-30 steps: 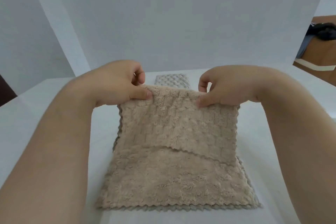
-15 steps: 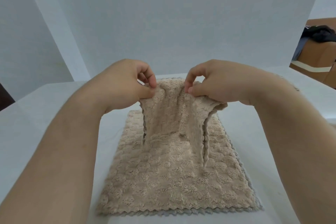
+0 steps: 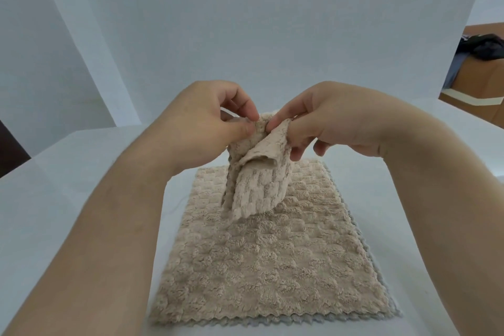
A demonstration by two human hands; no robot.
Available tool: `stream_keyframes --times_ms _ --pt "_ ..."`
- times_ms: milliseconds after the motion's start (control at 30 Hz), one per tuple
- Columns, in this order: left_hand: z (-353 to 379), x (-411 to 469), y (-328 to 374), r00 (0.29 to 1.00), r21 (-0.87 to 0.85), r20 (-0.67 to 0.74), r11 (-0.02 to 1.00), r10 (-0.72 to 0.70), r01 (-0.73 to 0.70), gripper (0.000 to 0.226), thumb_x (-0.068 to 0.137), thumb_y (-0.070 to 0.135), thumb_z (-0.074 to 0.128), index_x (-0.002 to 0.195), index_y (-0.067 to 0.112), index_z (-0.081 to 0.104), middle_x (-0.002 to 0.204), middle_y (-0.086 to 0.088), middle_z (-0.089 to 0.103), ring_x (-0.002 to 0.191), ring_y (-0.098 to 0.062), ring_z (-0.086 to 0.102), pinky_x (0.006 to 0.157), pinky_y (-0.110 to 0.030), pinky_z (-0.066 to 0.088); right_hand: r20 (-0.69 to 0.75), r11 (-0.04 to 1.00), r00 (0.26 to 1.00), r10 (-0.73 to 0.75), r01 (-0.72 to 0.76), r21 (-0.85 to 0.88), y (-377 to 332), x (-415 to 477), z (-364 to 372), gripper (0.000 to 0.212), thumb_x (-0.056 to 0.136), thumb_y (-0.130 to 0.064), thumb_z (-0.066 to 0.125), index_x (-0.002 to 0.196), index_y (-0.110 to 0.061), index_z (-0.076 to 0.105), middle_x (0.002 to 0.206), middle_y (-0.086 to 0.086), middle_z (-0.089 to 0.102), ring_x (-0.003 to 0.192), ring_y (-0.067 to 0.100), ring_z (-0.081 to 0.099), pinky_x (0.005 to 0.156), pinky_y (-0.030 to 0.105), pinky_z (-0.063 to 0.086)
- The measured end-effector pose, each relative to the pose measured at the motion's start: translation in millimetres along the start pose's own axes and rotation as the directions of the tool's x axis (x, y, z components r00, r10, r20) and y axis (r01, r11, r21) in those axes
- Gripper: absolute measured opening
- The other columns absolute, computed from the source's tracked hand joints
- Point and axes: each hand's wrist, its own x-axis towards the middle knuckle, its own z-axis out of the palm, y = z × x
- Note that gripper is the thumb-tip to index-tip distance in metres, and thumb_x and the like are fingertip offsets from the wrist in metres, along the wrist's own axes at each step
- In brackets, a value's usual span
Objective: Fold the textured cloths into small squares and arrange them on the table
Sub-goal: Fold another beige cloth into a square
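A beige textured cloth (image 3: 255, 188) hangs folded lengthwise in the air, pinched at its top corners. My left hand (image 3: 207, 123) grips it with thumb and forefinger; my right hand (image 3: 324, 120) pinches the same top edge right beside it, fingertips almost touching. Its lower end brushes another beige textured cloth (image 3: 272, 267) lying flat on the white table (image 3: 81, 199). A grey cloth edge (image 3: 392, 294) peeks out under the flat one along its right and near sides.
White panels wall in the table at the back and left. At the far right, beyond the panel, stands a brown cardboard box (image 3: 485, 82) with dark clothing on top.
My hands have come together, bringing the two top corners of the lifted cloth side by side, so the cloth now hangs doubled and narrower. It has risen a little higher.
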Motion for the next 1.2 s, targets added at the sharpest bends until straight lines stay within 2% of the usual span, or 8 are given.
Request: stream_keyframes --times_ms 100,233,633,700,800,933,1100,1200 --pt "0.0 -0.6 0.6 1.0 -0.02 0.005 1.0 -0.002 0.002 0.009 0.091 0.009 0.074 0.089 0.018 0.072 0.075 0.009 0.071 0.051 0.002 0.057 0.042 -0.007 0.034 -0.011 0.998 1.0 -0.016 0.015 -0.06 -0.5 -0.5 0.9 0.005 0.088 -0.021 0.076 0.092 -0.019 0.078 0.081 -0.005 0.079 0.074 0.01 0.074 0.066 0.031 0.046" --pt "-0.6 0.1 0.6 1.0 -0.019 0.019 1.0 0.0 0.0 0.013 0.092 0.009 0.072 0.092 0.022 0.072 0.081 0.01 0.075 0.062 -0.006 0.066 0.046 -0.008 0.038 -0.041 0.994 0.999 -0.008 0.003 -0.11 -1.4 -1.2 2.0 0.017 0.088 -0.034 0.077 0.089 -0.017 0.077 0.078 -0.008 0.079 0.071 0.007 0.074 0.063 0.028 0.045" --pt "-2.6 0.2 0.4 1.0 -0.015 0.024 1.0 0.019 -0.018 0.015 0.091 0.008 0.071 0.091 0.022 0.073 0.087 0.009 0.076 0.075 -0.015 0.073 0.055 -0.011 0.044 -0.079 0.978 0.997 0.008 -0.024 -0.205 -1.0 -2.1 1.7 0.022 0.089 -0.037 0.074 0.089 -0.015 0.075 0.072 -0.009 0.077 0.065 0.006 0.072 0.058 0.026 0.045" --pt "-1.6 -0.3 1.4 0.999 -0.011 0.031 1.0 0.025 -0.024 0.017 0.091 0.004 0.069 0.091 0.021 0.073 0.091 0.008 0.077 0.08 -0.019 0.073 0.059 -0.017 0.05 -0.078 0.978 0.997 0.009 -0.025 -0.207 -0.8 -1.5 1.9 0.023 0.09 -0.038 0.074 0.09 -0.015 0.075 0.072 -0.009 0.077 0.07 0.009 0.074 0.059 0.027 0.045" --pt "0.4 -1.0 3.2 0.999 -0.014 0.048 1.0 0.023 -0.023 0.019 0.092 0.001 0.067 0.091 0.019 0.073 0.095 0.007 0.077 0.083 -0.024 0.073 0.076 -0.039 0.057 -0.073 0.976 0.997 0.009 -0.024 -0.217 -0.1 -0.1 3.1 0.023 0.09 -0.039 0.073 0.09 -0.016 0.075 0.072 -0.01 0.077 0.073 0.01 0.075 0.058 0.026 0.046" --pt "1.3 -0.8 2.7 0.998 -0.021 0.054 0.999 0.035 -0.034 0.018 0.092 0.002 0.067 0.09 0.019 0.072 0.096 0.006 0.077 0.083 -0.024 0.073 0.075 -0.03 0.054 -0.074 0.976 0.997 0.005 -0.021 -0.218 0.2 0.9 3.3 0.022 0.09 -0.038 0.073 0.09 -0.017 0.074 0.073 -0.009 0.078 0.074 0.01 0.075 0.057 0.026 0.046" --pt "1.9 -1.9 3.3 0.998 -0.014 0.05 0.999 0.038 -0.037 0.02 0.094 0.004 0.066 0.09 0.021 0.073 0.096 0.004 0.077 0.087 -0.027 0.073 0.091 -0.052 0.057 -0.077 0.975 0.997 0.001 -0.019 -0.223 0.4 1.5 4.4 0.022 0.091 -0.038 0.072 0.09 -0.016 0.074 0.072 -0.009 0.077 0.071 0.008 0.075 0.055 0.023 0.046" --pt "4.6 -0.8 4.8 0.998 -0.054 0.038 0.998 0.046 -0.043 0.011 0.099 0.017 0.062 0.094 0.024 0.069 0.096 0.005 0.078 0.091 -0.023 0.073 0.09 -0.054 0.057 -0.089 0.974 0.996 0.007 -0.027 -0.223 0.4 2.0 5.7 0.021 0.091 -0.037 0.072 0.09 -0.016 0.073 0.071 -0.009 0.077 0.067 0.007 0.074 0.054 0.023 0.046"
